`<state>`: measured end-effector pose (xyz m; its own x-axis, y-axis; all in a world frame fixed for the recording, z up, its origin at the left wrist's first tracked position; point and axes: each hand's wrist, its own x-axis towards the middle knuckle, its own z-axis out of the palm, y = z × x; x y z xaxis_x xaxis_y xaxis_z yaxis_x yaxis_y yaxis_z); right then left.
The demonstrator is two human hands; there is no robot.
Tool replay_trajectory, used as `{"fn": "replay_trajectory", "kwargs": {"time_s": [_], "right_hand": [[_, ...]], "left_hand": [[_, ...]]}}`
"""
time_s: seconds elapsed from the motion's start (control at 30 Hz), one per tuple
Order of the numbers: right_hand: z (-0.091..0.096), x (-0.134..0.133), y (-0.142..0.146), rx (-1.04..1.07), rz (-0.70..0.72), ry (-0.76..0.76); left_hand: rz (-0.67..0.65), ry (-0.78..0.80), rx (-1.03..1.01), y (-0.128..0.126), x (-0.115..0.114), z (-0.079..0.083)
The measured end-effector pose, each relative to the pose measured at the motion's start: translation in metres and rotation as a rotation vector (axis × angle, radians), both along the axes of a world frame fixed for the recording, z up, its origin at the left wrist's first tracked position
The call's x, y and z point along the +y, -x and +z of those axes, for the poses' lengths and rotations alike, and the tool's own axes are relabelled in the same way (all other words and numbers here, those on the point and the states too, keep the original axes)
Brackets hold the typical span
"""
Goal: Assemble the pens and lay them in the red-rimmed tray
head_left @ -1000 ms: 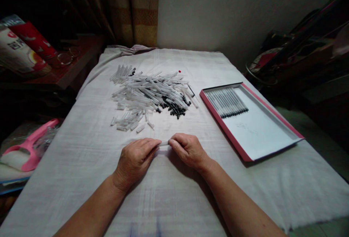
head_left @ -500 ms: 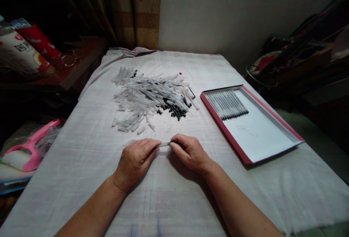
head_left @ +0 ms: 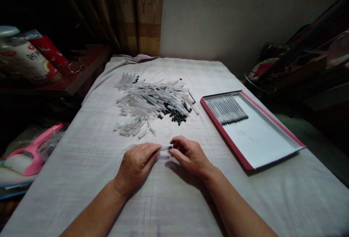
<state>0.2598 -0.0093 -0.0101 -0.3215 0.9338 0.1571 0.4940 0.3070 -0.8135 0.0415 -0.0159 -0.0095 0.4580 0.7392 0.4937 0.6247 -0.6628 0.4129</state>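
My left hand [head_left: 138,163] is closed around a clear pen barrel [head_left: 164,148], which juts out to the right between thumb and fingers. A black end piece shows at the barrel's right tip. Beside that tip, my right hand [head_left: 191,155] has its thumb and index finger parted; the thumb is close to the black end, and whether it touches I cannot tell. Farther back lies a heap of clear pen parts [head_left: 152,95], with small black plugs [head_left: 177,113] at its near right side and short clear caps [head_left: 132,126] at its near left.
To the right, a pink-edged shallow box lid [head_left: 229,138] holds a row of assembled pens [head_left: 226,109]. A tiny red piece [head_left: 180,79] lies behind the heap. A jar [head_left: 29,60] and glasses [head_left: 75,66] sit on a side cabinet; a pink-handled roller [head_left: 34,149] is at the left.
My right thumb and index finger have come apart from their pinch on the barrel's end, so the black tip now shows. The whole view has shifted slightly downward in the frame.
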Motion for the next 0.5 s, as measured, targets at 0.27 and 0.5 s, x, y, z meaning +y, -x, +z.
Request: {"fn": "replay_trajectory", "kwargs": {"time_s": [0.27,0.5], "right_hand": [[0.001,-0.0008,0.0006,0.018,0.013,-0.013],[-0.0018,0.0008,0.0003,-0.016,0.035,-0.064]], "left_hand": [[0.015,-0.003,-0.005,0.0002,0.001,0.0005],[0.014,0.019,0.011,-0.0003,0.0011,-0.0013]]}}
